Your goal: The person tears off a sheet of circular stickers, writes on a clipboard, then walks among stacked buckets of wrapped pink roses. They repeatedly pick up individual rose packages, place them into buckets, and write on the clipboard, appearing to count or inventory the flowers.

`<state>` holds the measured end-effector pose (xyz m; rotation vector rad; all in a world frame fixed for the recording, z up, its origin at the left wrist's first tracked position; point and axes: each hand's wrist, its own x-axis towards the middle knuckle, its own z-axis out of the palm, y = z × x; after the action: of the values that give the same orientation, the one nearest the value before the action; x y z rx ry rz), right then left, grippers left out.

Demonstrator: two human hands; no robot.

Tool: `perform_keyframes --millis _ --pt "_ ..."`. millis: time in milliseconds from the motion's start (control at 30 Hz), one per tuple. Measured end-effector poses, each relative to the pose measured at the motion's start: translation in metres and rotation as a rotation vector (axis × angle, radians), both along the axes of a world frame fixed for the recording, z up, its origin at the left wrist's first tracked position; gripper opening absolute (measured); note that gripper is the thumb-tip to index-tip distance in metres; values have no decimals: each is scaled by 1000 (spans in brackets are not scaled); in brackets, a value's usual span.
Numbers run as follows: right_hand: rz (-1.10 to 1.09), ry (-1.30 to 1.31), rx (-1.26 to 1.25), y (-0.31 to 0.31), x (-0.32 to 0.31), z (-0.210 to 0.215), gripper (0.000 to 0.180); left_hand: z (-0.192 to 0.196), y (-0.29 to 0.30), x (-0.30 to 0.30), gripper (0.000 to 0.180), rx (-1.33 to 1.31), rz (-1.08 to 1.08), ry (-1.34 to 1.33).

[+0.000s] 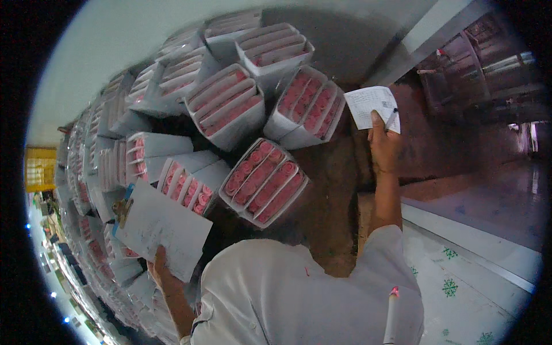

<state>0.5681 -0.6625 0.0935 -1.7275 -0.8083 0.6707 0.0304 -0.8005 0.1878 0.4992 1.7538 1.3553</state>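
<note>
Your left hand [163, 270] grips a clipboard [161, 227] of white paper with faint grey lines, a blue edge and a brass-coloured clip at its top. Your right hand [384, 144] holds a white slip [371, 105] covered in dark handwriting and a dark pen [391, 118]. Your shirt [299, 299] is plain white. The rose bundles [264, 181] show pink blooms in rows, wrapped in white sleeves. The floor [460, 287] is pale with green snowflake-like motifs; a yellow panel [40, 168] sits at far left.

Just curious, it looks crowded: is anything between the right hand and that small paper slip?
Nothing visible. The right hand holds the paper slip, with a pen tucked against it; the rose bundles lie to its left.
</note>
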Motion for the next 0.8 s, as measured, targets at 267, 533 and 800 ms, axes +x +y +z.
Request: perform_keyframes --millis 267,533,800 --pt "234 -106 88 23 19 3 31 -3 8 -1 60 18 -105 -16" --pt "882 143 -67 33 -14 -9 39 -1 11 16 57 25 -191 -54" --pt "911 8 -50 -9 -67 6 48 -13 3 15 61 -127 -31 60"
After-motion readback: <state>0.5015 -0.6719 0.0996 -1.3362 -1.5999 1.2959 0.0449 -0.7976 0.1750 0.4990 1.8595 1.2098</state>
